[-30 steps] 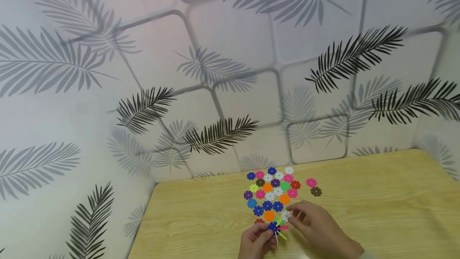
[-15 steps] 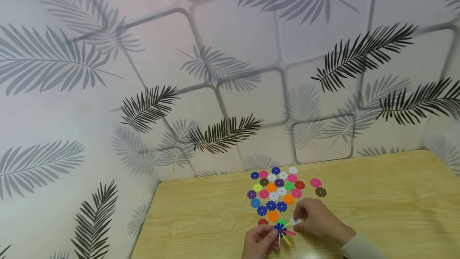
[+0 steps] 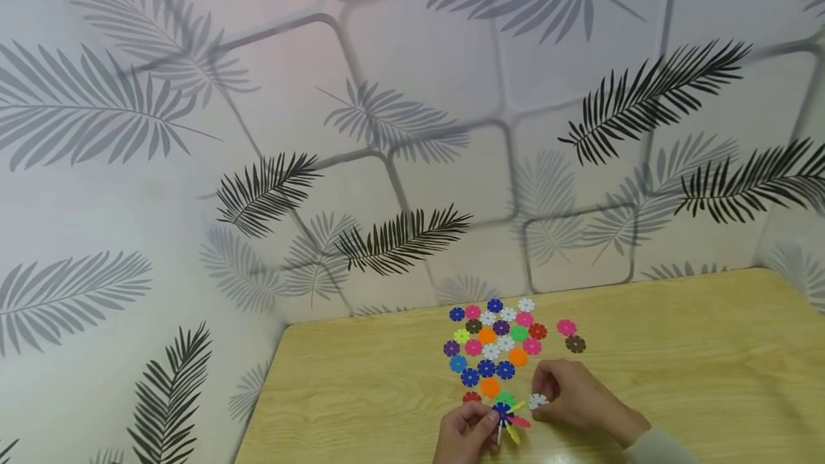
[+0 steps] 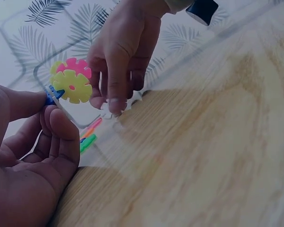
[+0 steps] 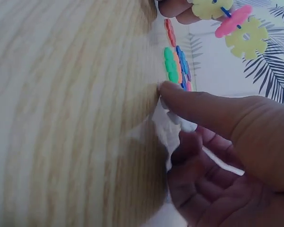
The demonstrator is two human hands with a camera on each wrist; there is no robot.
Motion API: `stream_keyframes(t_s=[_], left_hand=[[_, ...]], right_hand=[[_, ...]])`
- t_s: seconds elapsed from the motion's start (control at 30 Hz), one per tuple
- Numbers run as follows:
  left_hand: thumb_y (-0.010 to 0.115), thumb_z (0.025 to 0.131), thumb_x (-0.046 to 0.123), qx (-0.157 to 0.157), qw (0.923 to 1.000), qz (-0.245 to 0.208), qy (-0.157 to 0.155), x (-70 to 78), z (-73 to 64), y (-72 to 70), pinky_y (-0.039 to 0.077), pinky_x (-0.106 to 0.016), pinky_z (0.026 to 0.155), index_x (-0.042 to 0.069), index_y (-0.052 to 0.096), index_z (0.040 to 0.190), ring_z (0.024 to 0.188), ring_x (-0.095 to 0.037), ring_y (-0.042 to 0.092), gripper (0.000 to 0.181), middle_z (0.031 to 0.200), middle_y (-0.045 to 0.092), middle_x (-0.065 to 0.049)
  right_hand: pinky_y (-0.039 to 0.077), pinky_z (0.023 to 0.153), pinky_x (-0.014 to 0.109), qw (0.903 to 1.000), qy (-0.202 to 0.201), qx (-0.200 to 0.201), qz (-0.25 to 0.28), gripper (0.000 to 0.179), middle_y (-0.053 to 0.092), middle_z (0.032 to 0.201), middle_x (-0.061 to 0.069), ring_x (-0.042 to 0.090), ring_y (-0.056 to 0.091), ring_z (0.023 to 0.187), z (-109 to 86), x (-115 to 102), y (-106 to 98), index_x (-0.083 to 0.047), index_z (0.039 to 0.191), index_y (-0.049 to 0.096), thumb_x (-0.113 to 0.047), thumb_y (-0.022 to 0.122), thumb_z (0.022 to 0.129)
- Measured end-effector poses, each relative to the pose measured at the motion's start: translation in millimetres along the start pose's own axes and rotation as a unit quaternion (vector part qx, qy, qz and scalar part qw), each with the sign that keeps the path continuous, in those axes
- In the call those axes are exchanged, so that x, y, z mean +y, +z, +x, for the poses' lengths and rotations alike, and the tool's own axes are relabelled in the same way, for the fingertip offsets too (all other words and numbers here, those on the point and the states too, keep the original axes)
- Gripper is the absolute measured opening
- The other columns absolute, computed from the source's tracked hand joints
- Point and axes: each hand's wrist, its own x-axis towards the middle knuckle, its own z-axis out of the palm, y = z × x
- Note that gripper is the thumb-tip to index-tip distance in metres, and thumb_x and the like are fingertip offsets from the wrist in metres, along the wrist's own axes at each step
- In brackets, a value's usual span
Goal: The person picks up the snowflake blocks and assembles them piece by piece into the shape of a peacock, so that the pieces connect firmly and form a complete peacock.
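Observation:
Between thumb and fingers my left hand [image 3: 465, 434] pinches a blue notched snowflake disc [image 3: 502, 412]. Slotted into its edge are yellow discs [image 4: 72, 86], a pink disc [image 5: 234, 21] and a white one, standing out like spokes. To the right, a single white notched disc [image 3: 538, 401] is pinched by the thumb and fingers of my right hand [image 3: 576, 394], low over the table and apart from the joined discs. In the right wrist view that white disc is mostly hidden by the fingers. A green disc [image 3: 505, 399] lies just behind the blue one.
Several loose discs lie flat beyond the hands, among them an orange disc [image 3: 490, 387] and a red disc [image 3: 472, 397]. A pink disc [image 3: 566, 327] and a brown disc [image 3: 576, 344] sit apart on the right. Leaf-patterned wall [image 3: 438, 163] borders the wooden table [image 3: 361, 378].
My right hand picked up the white disc from the table and moved it slightly right and toward me. The left hand keeps holding the joined discs, nearly still.

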Motion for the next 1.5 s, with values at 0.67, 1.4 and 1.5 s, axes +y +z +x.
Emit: stream_keyframes(t_s=[0.67,1.4,1.5], left_hand=[[0.07,0.106,0.016,-0.025,0.9964,0.081,0.002,4.2,1.9,-3.5,0.052,-0.019,0.068,0.003,0.073,0.103,0.073,-0.008,0.059,0.014,0.083,0.067,0.005],[0.069,0.104,0.009,-0.018,0.996,0.084,0.023,6.1,-3.8,-3.2,0.049,-0.017,0.063,-0.009,0.073,0.105,0.069,-0.006,0.055,0.018,0.08,0.067,0.006],[0.069,0.104,0.008,-0.014,0.9959,0.085,0.029,6.4,-5.3,-1.8,0.049,-0.017,0.063,-0.013,0.071,0.107,0.069,-0.006,0.055,0.022,0.08,0.067,0.006]], right_hand=[[0.065,0.078,0.022,0.9838,-0.142,-0.029,0.106,0.008,0.082,0.103,0.002,0.001,0.073,0.092,-11.4,-20.4,-6.4,-0.012,0.106,0.081,-0.009,0.078,0.1],[0.066,0.077,0.023,0.9686,-0.238,-0.006,0.071,0.007,0.083,0.095,0.004,0.001,0.076,0.088,-10.7,-25.6,4.1,-0.008,0.102,0.084,-0.006,0.08,0.098],[0.066,0.076,0.023,0.9694,-0.236,-0.004,0.067,0.006,0.083,0.095,0.002,0.001,0.076,0.088,-10.0,-26.9,5.9,-0.009,0.101,0.084,-0.006,0.08,0.097]])
